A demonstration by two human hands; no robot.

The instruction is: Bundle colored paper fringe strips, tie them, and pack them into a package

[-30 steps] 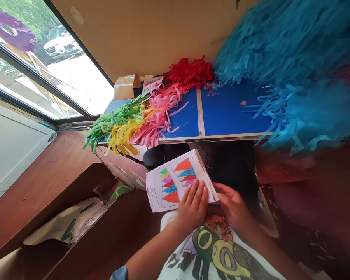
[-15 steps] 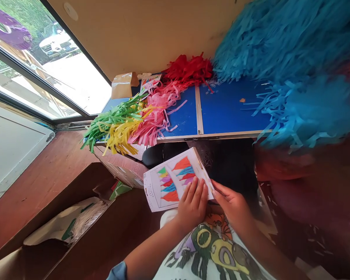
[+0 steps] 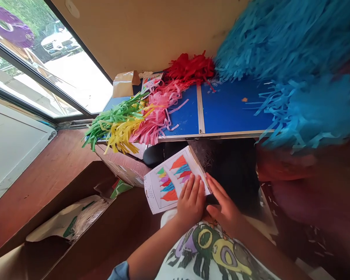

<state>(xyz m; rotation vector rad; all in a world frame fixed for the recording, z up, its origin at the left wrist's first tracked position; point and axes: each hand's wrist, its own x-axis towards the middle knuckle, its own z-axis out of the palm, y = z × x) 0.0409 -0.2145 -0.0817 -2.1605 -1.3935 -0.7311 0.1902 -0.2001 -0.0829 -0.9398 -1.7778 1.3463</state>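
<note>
A stack of white printed cards (image 3: 151, 194) with colored tassel pictures rests over my lap, tilted. My left hand (image 3: 191, 200) lies across its near right part, fingers on top and thumb hidden, holding the cards against my lap. At the right edge is my right hand (image 3: 224, 206): its fingers are stretched along the edge and touching it, the thumb apart. On the blue table ahead lie bunches of green tissue tassels (image 3: 116, 116), yellow tassels (image 3: 124, 134), pink tassels (image 3: 157, 116) and red tassels (image 3: 191, 68).
Large heaps of blue tissue fringe (image 3: 280, 42) cover the right of the blue table (image 3: 230, 112). A brown paper packet (image 3: 124, 83) stands at its back left. On the floor at left, an open cardboard box (image 3: 105, 229) holds paper and pale strips. A window (image 3: 76, 74) is beyond.
My right hand has shifted from pinching the cards' right edge to lying along it with straighter fingers. The cards have turned slightly; my left hand stays on them.
</note>
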